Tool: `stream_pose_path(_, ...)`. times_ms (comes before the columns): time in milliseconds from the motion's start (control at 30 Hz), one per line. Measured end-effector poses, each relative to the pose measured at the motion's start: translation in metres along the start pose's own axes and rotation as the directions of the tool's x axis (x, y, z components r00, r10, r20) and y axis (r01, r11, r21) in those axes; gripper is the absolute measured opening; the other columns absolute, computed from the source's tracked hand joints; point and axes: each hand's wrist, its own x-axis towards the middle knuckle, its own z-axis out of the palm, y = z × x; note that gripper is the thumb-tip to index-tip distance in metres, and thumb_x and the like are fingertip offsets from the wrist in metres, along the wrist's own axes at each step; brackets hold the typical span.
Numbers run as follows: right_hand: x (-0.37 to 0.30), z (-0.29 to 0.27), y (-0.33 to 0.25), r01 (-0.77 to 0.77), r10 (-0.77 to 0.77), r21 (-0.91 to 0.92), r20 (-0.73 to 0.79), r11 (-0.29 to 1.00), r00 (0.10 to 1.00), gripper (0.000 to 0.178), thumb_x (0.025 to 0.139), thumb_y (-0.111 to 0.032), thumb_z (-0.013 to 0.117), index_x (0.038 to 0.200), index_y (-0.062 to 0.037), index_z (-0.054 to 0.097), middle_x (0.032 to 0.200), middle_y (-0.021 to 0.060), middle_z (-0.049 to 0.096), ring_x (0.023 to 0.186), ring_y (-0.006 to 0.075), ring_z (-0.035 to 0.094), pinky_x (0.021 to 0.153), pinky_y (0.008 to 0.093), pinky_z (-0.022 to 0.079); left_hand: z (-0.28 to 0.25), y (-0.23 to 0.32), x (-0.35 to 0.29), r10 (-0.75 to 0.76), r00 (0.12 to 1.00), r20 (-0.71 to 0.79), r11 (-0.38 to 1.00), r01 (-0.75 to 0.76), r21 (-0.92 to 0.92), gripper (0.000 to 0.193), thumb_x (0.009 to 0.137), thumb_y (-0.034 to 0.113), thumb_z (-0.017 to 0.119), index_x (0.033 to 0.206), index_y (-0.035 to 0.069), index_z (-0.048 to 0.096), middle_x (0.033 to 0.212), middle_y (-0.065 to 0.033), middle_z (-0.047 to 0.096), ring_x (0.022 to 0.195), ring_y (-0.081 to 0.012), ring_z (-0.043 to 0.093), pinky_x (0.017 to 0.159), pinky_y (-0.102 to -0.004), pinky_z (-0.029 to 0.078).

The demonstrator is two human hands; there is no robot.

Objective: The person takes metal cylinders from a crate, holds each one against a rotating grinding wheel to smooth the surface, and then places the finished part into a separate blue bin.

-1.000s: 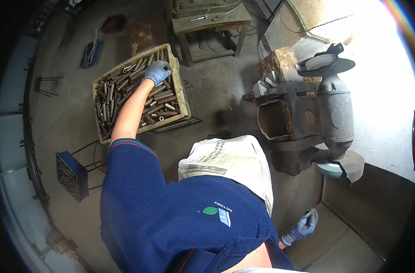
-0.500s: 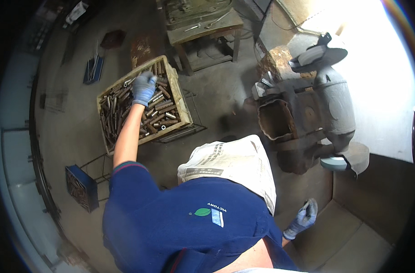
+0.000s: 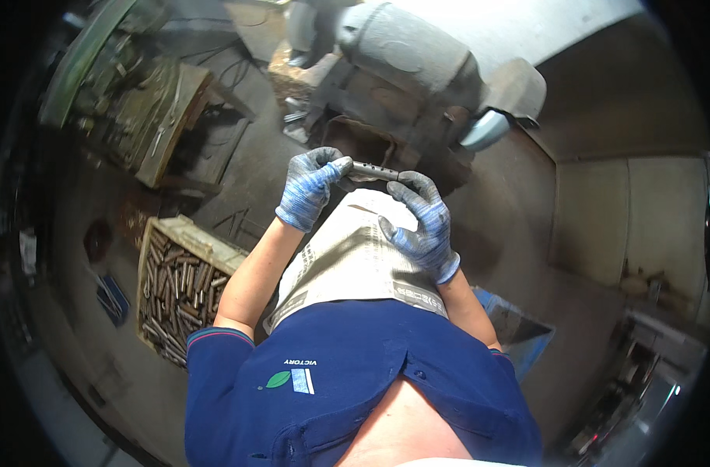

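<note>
Both hands are working on one piece: a grey metal tube (image 3: 374, 171) showing a row of small dark spots, probably holes. It is sitting above the pale apron (image 3: 347, 257), well apart from the crate (image 3: 195, 240), and lying roughly crosswise with its right end a little lower in view.

Left hand (image 3: 314, 187) is pinching the tube's left end between thumb and fingers, narrow grip. Right hand (image 3: 425, 222) is bringing curled fingertips to the right end while its thumb is standing apart; cannot tell whether it is gripping or only steadying.

Step in hand, as judged: handling a single tube two-handed, likely turning or checking it. Any next move is seemingly calling for a firm left pinch and a settled right thumb, since a smooth round piece could be slipping or rolling out of fingertips.

Crate is standing low on the left, holding many brownish metal pieces (image 3: 184, 288). Two-wheeled grinder (image 3: 409, 47) is standing beyond the hands, its pale wheel (image 3: 485, 131) on the right side; blur is hiding whether it is spinning. Bench (image 3: 172, 148) is standing farther left, and a blue-edged bin (image 3: 535, 342) is showing beside the right forearm.
</note>
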Motion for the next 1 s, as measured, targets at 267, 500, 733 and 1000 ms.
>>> stream_pose_path(267, -0.018, -0.011, 0.024, -0.123, 0.095, -0.067, -0.326, 0.990, 0.940, 0.042, 0.067, -0.014, 0.076, 0.101, 0.0039, 0.062, 0.111, 0.0195, 0.052, 0.096, 0.0301, 0.059, 0.082, 0.0340, 0.049, 0.042, -0.028, 0.045, -0.225, 0.944, 0.243, 0.971, 0.239, -0.030, 0.013, 0.084, 0.010, 0.062, 0.080, -0.001, 0.059, 0.072, -0.0089, 0.062, 0.061, -0.0148, 0.061, 0.058, -0.0250, 0.051)
stream_pose_path(500, -0.049, -0.011, 0.057, -0.294, 0.372, 0.229, -0.530, 0.928, 0.762, 0.027, 0.075, 0.002, 0.065, 0.102, 0.0008, 0.064, 0.108, 0.0144, 0.057, 0.102, 0.0255, 0.056, 0.090, 0.0301, 0.043, 0.065, -0.062, 0.073, -0.213, 0.875, 0.436, 0.970, 0.134, 0.203, 0.015, 0.084, 0.011, 0.064, 0.086, -0.003, 0.060, 0.077, -0.0064, 0.062, 0.069, -0.0113, 0.061, 0.065, -0.0232, 0.051)
stream_pose_path(733, -0.063, -0.027, 0.092, -0.332, 0.222, -0.113, -0.542, 0.937, 0.810, 0.021, 0.083, 0.005, 0.054, 0.102, 0.0032, 0.063, 0.113, 0.0116, 0.055, 0.102, 0.0185, 0.057, 0.090, 0.0282, 0.047, 0.085, -0.097, 0.089, -0.312, 0.865, 0.394, 0.948, 0.312, 0.066, 0.014, 0.084, 0.005, 0.062, 0.096, -0.003, 0.062, 0.082, -0.0043, 0.063, 0.071, -0.0100, 0.060, 0.066, -0.0247, 0.053)
stream_pose_path(1000, -0.061, -0.042, 0.129, -0.194, 0.488, 0.527, -0.503, 0.827, 0.713, 0.020, 0.090, -0.006, 0.052, 0.104, 0.0025, 0.063, 0.115, 0.0121, 0.055, 0.106, 0.0210, 0.054, 0.094, 0.0391, 0.046, 0.106, -0.116, 0.105, -0.324, 0.889, 0.323, 0.945, 0.321, 0.062, 0.009, 0.084, 0.004, 0.061, 0.091, -0.002, 0.063, 0.080, -0.0059, 0.064, 0.069, -0.0116, 0.061, 0.066, -0.0267, 0.055)
